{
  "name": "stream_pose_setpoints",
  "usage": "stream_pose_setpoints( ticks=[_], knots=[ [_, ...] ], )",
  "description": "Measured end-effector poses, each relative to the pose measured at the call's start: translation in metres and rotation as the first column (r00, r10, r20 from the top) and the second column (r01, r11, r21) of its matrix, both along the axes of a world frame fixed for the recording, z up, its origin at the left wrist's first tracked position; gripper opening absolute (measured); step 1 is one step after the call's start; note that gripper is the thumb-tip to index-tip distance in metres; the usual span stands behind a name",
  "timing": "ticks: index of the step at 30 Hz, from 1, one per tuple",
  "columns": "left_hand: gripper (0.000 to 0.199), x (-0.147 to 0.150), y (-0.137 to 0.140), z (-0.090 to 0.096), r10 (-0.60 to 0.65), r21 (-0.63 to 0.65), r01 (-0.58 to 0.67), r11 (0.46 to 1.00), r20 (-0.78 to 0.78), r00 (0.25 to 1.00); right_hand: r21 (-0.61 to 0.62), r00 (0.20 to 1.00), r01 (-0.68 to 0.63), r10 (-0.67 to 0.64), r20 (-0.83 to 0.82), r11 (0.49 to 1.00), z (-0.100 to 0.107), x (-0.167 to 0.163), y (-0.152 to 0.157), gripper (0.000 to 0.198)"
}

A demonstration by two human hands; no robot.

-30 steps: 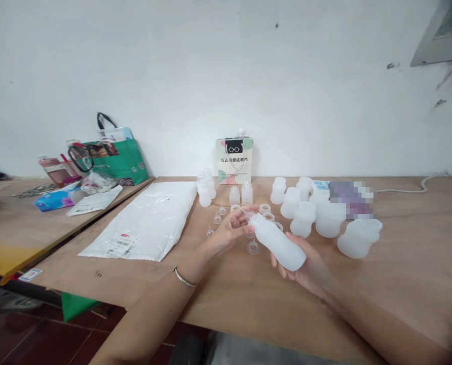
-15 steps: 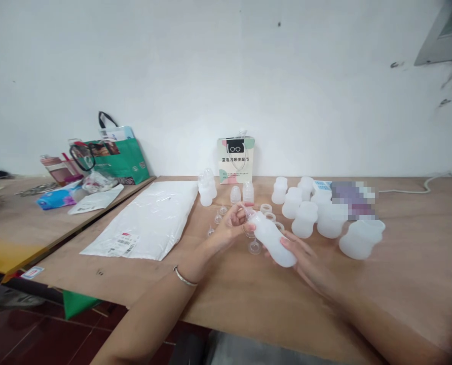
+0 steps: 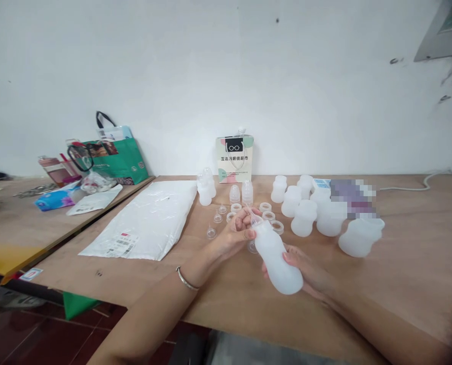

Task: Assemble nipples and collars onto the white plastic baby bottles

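Note:
A frosted white baby bottle [image 3: 278,261] lies tilted in my right hand [image 3: 300,266], whose fingers wrap round its lower half. At its upper end my left hand [image 3: 239,228], with a bangle on the wrist, pinches a clear bottle nipple [image 3: 255,218] at the bottle's mouth; the thumb touches the neck. How the nipple sits in the mouth is partly hidden by the fingers. Loose nipples [image 3: 211,232] stand left of my left hand, and another one [image 3: 252,247] is partly covered beneath it. Ring collars [image 3: 276,226] lie just behind the bottle.
Several frosted bottles [image 3: 304,218] stand to the right. Clear caps [image 3: 247,191] and capped bottles [image 3: 206,187] stand at the back, near a paper bag [image 3: 234,162]. A white plastic mailer [image 3: 146,218] covers the left; beyond the table gap are a green bag [image 3: 121,159] and tissue pack [image 3: 57,197].
The bottle and my right hand have moved slightly down and nearer to me. My left hand stays at the bottle's mouth with the nipple, and more collars show behind it.

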State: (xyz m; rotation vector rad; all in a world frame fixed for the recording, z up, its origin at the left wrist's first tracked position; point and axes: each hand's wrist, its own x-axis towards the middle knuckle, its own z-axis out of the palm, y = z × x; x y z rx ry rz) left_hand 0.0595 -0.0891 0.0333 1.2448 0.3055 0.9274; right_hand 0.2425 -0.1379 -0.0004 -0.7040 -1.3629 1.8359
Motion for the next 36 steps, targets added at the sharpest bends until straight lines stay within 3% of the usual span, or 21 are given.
stream_pose_setpoints(
  ticks=[6,8,10,13,15,16,18,21,24,27,31,33,34,36],
  knots=[
    [0.057,0.001,0.004,0.000,0.026,0.004,-0.026,1.000,0.013,1.000,0.042,0.996,0.084,-0.084,0.003,0.996,0.000,-0.005,0.000,0.037],
    [0.056,-0.003,0.010,-0.001,0.133,0.045,-0.133,0.990,0.020,0.991,0.105,0.984,0.174,-0.176,0.008,0.979,0.000,-0.006,0.003,0.037],
    [0.049,-0.009,0.023,-0.002,0.341,0.105,-0.335,0.936,-0.039,0.939,0.174,0.964,0.258,-0.265,0.017,0.950,-0.001,-0.007,0.006,0.042],
    [0.039,-0.016,0.053,-0.001,0.670,0.294,-0.609,0.737,-0.193,0.717,0.279,0.939,0.323,-0.344,0.027,0.904,-0.004,-0.008,0.010,0.048],
    [0.041,-0.017,0.079,0.001,0.793,0.477,-0.638,0.604,-0.279,0.542,0.334,0.932,0.333,-0.362,0.027,0.882,-0.007,-0.009,0.012,0.050],
    [0.045,-0.017,0.092,0.002,0.822,0.562,-0.604,0.566,-0.332,0.463,0.351,0.930,0.333,-0.365,0.028,0.875,-0.009,-0.010,0.012,0.050],
    [0.054,-0.013,0.116,0.003,0.835,0.671,-0.496,0.550,-0.441,0.329,0.359,0.931,0.326,-0.364,0.042,0.875,-0.011,-0.010,0.012,0.049],
    [0.052,-0.008,0.141,-0.001,0.811,0.695,-0.421,0.584,-0.530,0.250,0.350,0.932,0.310,-0.355,0.073,0.884,-0.014,-0.010,0.012,0.050],
    [0.039,-0.007,0.153,-0.008,0.811,0.687,-0.438,0.580,-0.537,0.232,0.359,0.930,0.302,-0.355,0.092,0.883,-0.015,-0.010,0.011,0.052],
    [0.034,-0.011,0.152,-0.005,0.833,0.690,-0.478,0.543,-0.513,0.206,0.358,0.933,0.288,-0.344,0.104,0.888,-0.014,-0.010,0.010,0.055],
    [0.035,-0.022,0.128,0.020,0.909,0.715,-0.564,0.414,-0.361,0.209,0.341,0.937,0.273,-0.329,0.118,0.900,-0.015,-0.012,0.009,0.058],
    [0.034,-0.026,0.102,0.036,0.924,0.683,-0.629,0.371,-0.203,0.324,0.336,0.938,0.268,-0.325,0.124,0.903,-0.016,-0.014,0.008,0.058],
    [0.035,-0.027,0.086,0.044,0.895,0.665,-0.626,0.408,-0.154,0.419,0.339,0.937,0.268,-0.325,0.125,0.902,-0.017,-0.016,0.007,0.057],
    [0.035,-0.026,0.051,0.055,0.770,0.647,-0.527,0.551,-0.150,0.620,0.355,0.936,0.268,-0.329,0.126,0.896,-0.017,-0.019,0.005,0.057]
  ],
)
